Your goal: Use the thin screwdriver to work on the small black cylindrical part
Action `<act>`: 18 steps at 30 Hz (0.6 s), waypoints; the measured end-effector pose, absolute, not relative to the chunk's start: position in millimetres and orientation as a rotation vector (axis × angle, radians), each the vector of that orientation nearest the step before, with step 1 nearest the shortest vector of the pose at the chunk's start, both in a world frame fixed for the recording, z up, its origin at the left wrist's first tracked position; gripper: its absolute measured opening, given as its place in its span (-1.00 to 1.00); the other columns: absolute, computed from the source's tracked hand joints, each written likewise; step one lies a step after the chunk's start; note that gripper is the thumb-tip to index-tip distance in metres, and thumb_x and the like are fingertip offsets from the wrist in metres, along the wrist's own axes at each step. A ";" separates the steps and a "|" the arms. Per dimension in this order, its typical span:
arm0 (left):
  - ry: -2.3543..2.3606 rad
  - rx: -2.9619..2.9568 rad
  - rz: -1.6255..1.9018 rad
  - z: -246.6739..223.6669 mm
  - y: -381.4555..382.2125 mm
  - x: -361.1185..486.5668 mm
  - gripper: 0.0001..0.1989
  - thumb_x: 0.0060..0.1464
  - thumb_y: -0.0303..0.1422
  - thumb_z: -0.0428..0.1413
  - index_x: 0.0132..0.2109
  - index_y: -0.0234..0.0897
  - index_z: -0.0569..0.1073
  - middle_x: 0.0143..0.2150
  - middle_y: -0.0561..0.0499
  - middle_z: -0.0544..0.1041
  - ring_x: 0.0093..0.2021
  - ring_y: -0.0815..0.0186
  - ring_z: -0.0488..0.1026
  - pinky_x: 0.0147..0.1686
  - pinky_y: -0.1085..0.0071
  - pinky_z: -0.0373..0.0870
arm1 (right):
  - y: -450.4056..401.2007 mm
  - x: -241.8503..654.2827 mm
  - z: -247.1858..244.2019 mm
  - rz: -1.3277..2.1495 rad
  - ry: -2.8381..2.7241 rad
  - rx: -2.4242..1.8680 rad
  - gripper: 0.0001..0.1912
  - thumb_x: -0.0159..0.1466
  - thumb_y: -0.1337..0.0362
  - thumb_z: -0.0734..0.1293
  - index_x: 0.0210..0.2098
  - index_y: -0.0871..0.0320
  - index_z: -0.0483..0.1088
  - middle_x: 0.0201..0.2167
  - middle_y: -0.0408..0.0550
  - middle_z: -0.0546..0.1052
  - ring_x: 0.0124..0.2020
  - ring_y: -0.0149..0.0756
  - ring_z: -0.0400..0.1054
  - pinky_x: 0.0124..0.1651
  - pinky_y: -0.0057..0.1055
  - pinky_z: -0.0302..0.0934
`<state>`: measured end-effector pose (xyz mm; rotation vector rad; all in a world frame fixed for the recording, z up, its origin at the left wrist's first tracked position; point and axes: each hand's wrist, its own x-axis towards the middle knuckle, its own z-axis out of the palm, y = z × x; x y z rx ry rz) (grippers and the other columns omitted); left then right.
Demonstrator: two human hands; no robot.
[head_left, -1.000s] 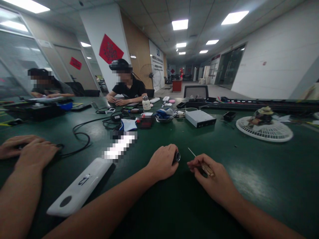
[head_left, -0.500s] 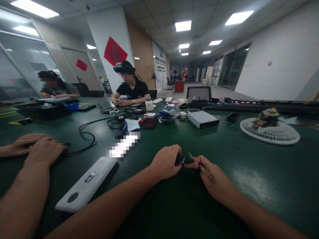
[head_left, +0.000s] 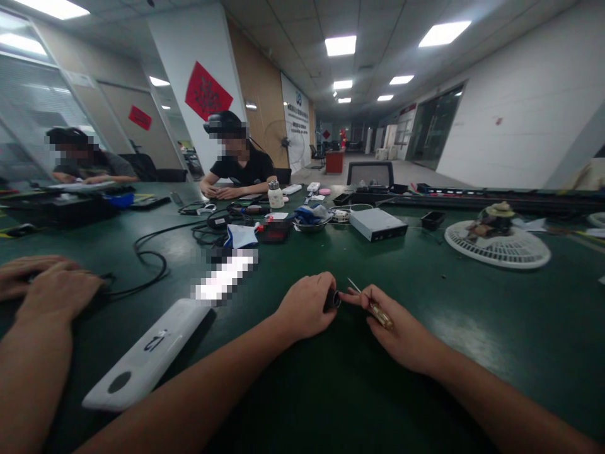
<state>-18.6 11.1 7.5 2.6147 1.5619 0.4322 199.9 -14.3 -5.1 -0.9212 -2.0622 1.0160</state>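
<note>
My left hand (head_left: 305,307) is closed around a small black cylindrical part (head_left: 333,299), whose ring-shaped open end faces right. Most of that part is hidden by my fingers. A screwdriver (head_left: 380,316) with a clear amber handle lies in my right hand (head_left: 401,334), its thin shaft pointing up and to the left. One finger of the right hand stretches out to the open end of the black part and seems to touch it. Both hands are low over the green table (head_left: 331,391).
At left, a co-worker's hands (head_left: 59,287) rest beside a black cable (head_left: 161,268). A long white device (head_left: 151,353) with a glowing end lies near my left forearm. Farther back are a grey disc drive (head_left: 378,224), a white fan grille (head_left: 496,246), a bowl with blue cloth (head_left: 312,217) and a bottle (head_left: 275,195).
My right hand has moved closer to the left, and its outstretched finger has reached the black part's open end. The whole view has shifted slightly.
</note>
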 end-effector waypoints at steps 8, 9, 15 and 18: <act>1.570 2.546 0.437 8.9 9.1 -20.4 -0.68 0.01 -0.30 0.17 -0.07 -0.19 0.31 -0.11 0.00 0.47 -0.12 0.21 0.42 -0.16 0.27 0.35 | -19.1 211.4 1.7 0.637 -1.942 -1.283 -0.90 0.27 0.34 0.24 -0.30 0.05 0.17 -0.11 0.07 0.59 -0.03 -0.06 0.49 -0.06 -0.10 0.36; 1.570 2.542 0.436 9.1 8.9 -20.5 -0.68 0.01 -0.31 0.18 -0.07 -0.19 0.31 -0.11 0.00 0.47 -0.12 0.21 0.42 -0.16 0.28 0.35 | -20.1 213.0 1.6 0.614 -1.984 -1.329 -0.87 0.25 0.28 0.29 -0.29 0.06 0.20 -0.13 0.06 0.59 -0.09 -0.05 0.51 -0.10 -0.09 0.36; 1.557 2.574 0.414 11.4 7.2 -20.0 -0.68 0.02 -0.33 0.18 -0.07 -0.20 0.31 -0.09 -0.02 0.48 -0.10 0.20 0.42 -0.11 0.27 0.35 | -23.7 213.0 -6.4 0.625 -2.076 -1.367 -0.76 0.13 0.28 0.39 -0.28 0.06 0.24 -0.25 -0.03 0.61 -0.23 -0.09 0.53 -0.21 -0.17 0.37; 1.546 2.577 0.404 11.7 6.8 -20.1 -0.68 0.03 -0.32 0.17 -0.07 -0.20 0.31 -0.09 -0.03 0.48 -0.09 0.19 0.42 -0.11 0.27 0.35 | -24.7 211.1 -5.4 0.604 -2.076 -1.356 -0.80 0.15 0.34 0.33 -0.29 0.05 0.20 -0.26 -0.04 0.61 -0.26 -0.12 0.54 -0.26 -0.21 0.36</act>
